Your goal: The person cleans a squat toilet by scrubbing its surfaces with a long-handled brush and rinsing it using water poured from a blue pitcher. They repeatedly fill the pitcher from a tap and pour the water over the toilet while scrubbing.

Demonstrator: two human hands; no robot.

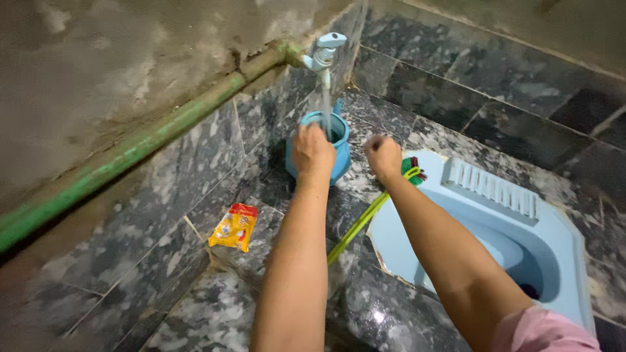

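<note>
Water runs from the white tap (321, 53) in a thin stream into the blue jug (324, 145), which stands on the dark marble floor (195, 306) against the tiled wall, right under the spout. Left hand (312, 150) is over the jug's rim, under or beside the stream; seen from the back, so grip can't be told — fingers curl down toward the rim but whether they clasp it is hidden. Right hand (383, 156) is clenched around the top of a brush (365, 218) with a yellow-green handle and red and green bristles near the fist; the handle slants down toward the camera across the floor.

Step in hand, as I read it: filling the jug, or wetting hands, while holding the brush ready. The next move calls for a firm hold on a water-heavy jug and care not to let the brush handle snag.

Around: blue squat toilet pan (521, 234) just right of the brush, its ribbed footrest close to the right hand. Yellow and red sachet (233, 226) lies on the floor left of the arms, apart. Green pipe (130, 153) runs along the rough wall to the tap. Floor looks glossy, likely slippery.
</note>
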